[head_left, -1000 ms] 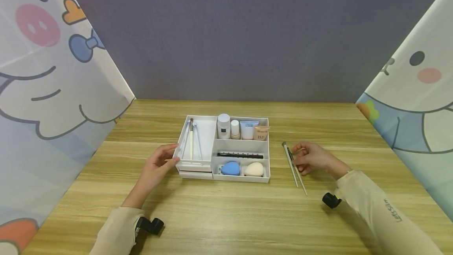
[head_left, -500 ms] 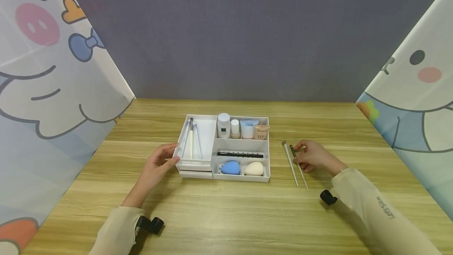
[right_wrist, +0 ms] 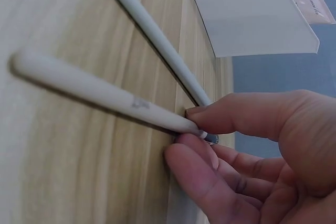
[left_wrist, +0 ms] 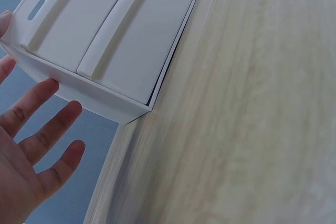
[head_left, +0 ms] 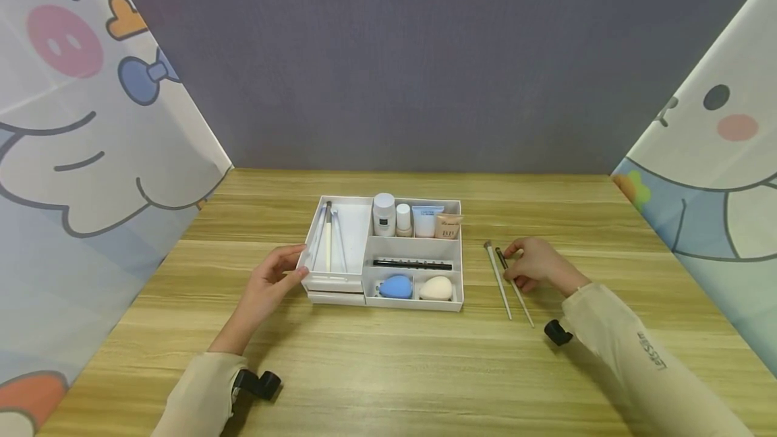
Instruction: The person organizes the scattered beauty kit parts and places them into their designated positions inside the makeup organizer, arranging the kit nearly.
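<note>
My right hand (head_left: 535, 266) pinches a thin makeup brush (right_wrist: 97, 85) between thumb and fingers, near its dark end; its pale handle lies low along the table. Just left of it, a second makeup brush (head_left: 500, 285) with a grey-brown head lies on the wood. At the left front corner of a white organizer (head_left: 414, 247), my left hand (head_left: 271, 282) touches the side wall with spread fingers, its thumb at the front edge. The organizer's left tray holds a dark-headed brush (head_left: 328, 238) and slim lilac-tipped sticks (head_left: 340, 241).
Bottles (head_left: 384, 216) and small tubes (head_left: 427, 221) stand in the organizer's back right compartment. In front of them lie a black pen-like stick (head_left: 413, 265), a blue makeup sponge (head_left: 396, 286) and a cream sponge (head_left: 436, 288). Two drawer fronts (left_wrist: 142, 30) face the near side.
My right hand has shifted slightly, and the lower end of its brush has swung right, away from the other brush. My left hand stays at the organizer.
</note>
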Available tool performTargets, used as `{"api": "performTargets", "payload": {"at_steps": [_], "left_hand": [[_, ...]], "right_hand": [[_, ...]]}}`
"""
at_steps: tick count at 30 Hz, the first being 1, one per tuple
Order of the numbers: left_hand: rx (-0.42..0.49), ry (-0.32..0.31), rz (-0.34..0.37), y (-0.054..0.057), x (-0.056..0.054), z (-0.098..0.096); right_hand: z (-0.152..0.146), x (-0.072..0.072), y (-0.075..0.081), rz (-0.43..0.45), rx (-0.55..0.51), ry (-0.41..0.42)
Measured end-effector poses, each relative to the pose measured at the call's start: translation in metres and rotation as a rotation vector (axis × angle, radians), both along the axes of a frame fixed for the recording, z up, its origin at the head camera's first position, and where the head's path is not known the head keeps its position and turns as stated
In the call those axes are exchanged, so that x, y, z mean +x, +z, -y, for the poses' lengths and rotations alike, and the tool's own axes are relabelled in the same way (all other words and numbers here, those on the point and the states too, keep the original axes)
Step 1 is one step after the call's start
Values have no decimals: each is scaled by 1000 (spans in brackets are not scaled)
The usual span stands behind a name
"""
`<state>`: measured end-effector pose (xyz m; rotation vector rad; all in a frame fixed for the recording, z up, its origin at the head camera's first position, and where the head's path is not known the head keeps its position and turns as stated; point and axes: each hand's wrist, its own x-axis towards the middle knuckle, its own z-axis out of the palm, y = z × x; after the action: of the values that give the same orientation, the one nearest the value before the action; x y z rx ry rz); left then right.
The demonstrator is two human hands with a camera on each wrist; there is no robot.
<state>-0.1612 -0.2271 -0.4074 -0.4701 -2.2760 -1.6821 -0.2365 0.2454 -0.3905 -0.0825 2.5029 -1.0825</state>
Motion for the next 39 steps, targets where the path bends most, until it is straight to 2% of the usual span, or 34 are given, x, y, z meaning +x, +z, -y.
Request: {"api": "performTargets", "payload": {"at_steps": [5,15,24,30,39], "left_hand": [[5,0,0,1,0,0],[-4,6,15,1,1,0],[-1,-2,11,1,1,0],[10,-20,-13,1,0,1],[13,-21,-14,0,-1,1]], "right_hand": [[0,0,1,-9,19,4],[3,-2,1,-80,143,58],[1,-2,2,-82,176,99],[-7,-6,1,-73,113,126],[-16,-10,5,-52,-89,126]]}}
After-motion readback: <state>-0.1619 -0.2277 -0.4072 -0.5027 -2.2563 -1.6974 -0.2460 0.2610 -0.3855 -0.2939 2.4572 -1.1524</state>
